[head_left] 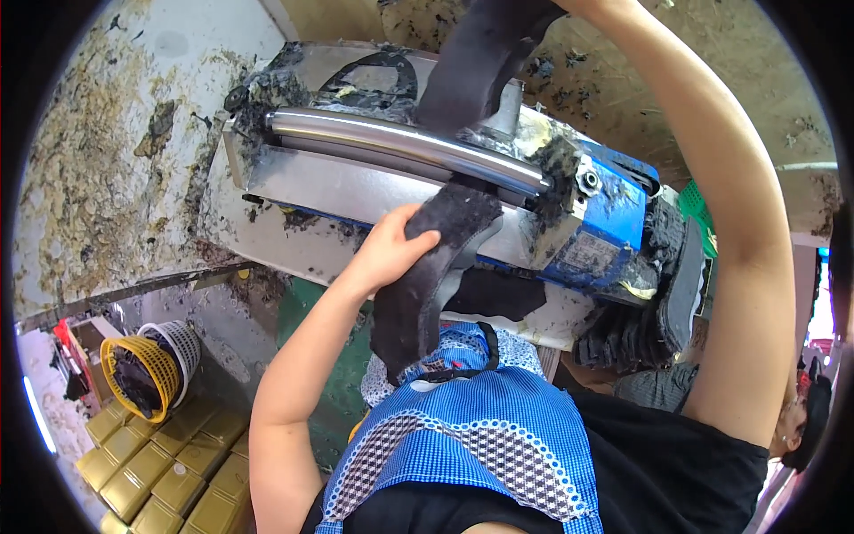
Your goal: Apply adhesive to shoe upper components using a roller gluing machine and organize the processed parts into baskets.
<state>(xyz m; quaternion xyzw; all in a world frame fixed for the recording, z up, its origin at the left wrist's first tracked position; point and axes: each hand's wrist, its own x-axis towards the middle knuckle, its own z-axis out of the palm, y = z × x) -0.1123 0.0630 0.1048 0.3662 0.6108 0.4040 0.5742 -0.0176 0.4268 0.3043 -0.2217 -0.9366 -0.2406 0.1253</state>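
Note:
My left hand (398, 248) is closed on a black sole-shaped foam piece (442, 267), thumb on top. One end of this piece lies at the gap under the shiny steel roller (400, 149) of a blue and metal machine (608, 200); the other end hangs toward my apron. Beyond the roller, another stretch of black sole-shaped foam (476, 67) rises to the top edge. My right hand (594, 5) grips its far right edge, with most of the fingers cut off by the picture. Whether both stretches are one piece, I cannot tell.
Stacked black soles (663, 294) stand right of the machine. A flat black piece (495, 294) lies below its front. Yellow (120, 378) and white baskets and gold tins (169, 472) are at lower left. Another person (792, 423) shows at the right edge. Dark scraps cover the table (133, 169).

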